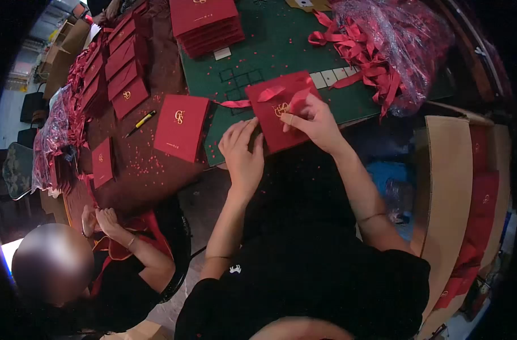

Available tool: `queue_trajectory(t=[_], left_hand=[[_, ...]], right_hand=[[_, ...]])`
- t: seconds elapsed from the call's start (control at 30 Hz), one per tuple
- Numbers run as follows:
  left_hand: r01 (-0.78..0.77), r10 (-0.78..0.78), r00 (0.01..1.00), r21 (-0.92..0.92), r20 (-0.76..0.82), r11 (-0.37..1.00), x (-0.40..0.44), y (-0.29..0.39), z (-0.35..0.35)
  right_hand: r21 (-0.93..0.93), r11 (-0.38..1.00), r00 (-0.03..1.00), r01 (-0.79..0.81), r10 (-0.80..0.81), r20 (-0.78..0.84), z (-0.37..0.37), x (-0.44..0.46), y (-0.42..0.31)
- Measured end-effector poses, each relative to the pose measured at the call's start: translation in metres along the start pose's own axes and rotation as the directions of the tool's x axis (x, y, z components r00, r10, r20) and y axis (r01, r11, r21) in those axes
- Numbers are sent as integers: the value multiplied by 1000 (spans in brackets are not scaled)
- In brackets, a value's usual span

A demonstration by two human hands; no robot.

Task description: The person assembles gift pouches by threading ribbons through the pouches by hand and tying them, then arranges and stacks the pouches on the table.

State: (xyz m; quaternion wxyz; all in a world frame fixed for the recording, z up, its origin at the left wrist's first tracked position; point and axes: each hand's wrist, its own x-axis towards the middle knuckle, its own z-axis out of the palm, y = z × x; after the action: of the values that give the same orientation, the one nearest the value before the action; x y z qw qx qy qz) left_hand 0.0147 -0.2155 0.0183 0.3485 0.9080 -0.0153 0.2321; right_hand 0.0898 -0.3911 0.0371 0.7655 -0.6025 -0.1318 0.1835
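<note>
In front of me a red gift bag (292, 127) with a gold emblem lies on the green mat, near its front edge. My right hand (318, 124) is closed in a pinch over the bag, with a piece of red ribbon (299, 101) at its fingers. Another ribbon stretch (269, 93) lies across the upper part of the bag. My left hand (241, 150) rests at the bag's left edge, fingers extended and thumb apart. Left of it lies a second red bag (182, 127) with the same emblem, partly on the mat.
A stack of red bags (204, 25) stands at the back. Ribbons in clear plastic (394, 51) pile up at right. A yellow marker (140, 123) and rows of bags (122, 73) lie left. A co-worker's hands (105, 221) work lower left. An open carton (448, 187) stands right.
</note>
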Motion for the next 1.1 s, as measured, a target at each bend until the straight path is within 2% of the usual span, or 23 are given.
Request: queue_trajectory(t=[0.07, 0.17, 0.3, 0.5, 0.8, 0.87, 0.93, 1.0, 1.07, 1.1], left_hand=[[110, -111, 994, -81, -16, 991, 1, 5, -3], [120, -117, 993, -106, 33, 987, 1, 2, -4], [98, -96, 994, -45, 45, 994, 0, 4, -3], [119, -117, 991, -23, 68, 993, -2, 3, -1], [150, -147, 985, -32, 87, 988, -2, 8, -4], [137, -134, 988, -39, 78, 990, -3, 8, -4], [121, -117, 991, -45, 66, 992, -3, 7, -2], [37, -36, 999, -59, 16, 998, -4, 9, -1], [60, -59, 997, -22, 40, 998, -3, 11, -3], [54, -52, 997, -28, 52, 998, -2, 11, -3]], right_hand=[[-71, 997, 999, 15, -12, 46, 3, 2, 2], [-154, 988, 999, -23, 27, 27, 3, 3, 5], [-118, 992, 998, -49, 54, 32, 5, 6, 4], [-180, 980, 995, -86, 95, 41, 5, 4, 2], [-327, 945, 998, -2, 22, 56, 8, 3, 11], [-492, 868, 998, 62, -44, 48, 9, 2, 11], [-478, 875, 996, 77, -49, 71, 6, 3, 17], [-463, 881, 994, 94, -55, 98, 8, 3, 12], [-302, 953, 995, -8, 39, 94, 10, 1, 1], [-302, 953, 995, -2, 33, 97, 9, 0, 1]])
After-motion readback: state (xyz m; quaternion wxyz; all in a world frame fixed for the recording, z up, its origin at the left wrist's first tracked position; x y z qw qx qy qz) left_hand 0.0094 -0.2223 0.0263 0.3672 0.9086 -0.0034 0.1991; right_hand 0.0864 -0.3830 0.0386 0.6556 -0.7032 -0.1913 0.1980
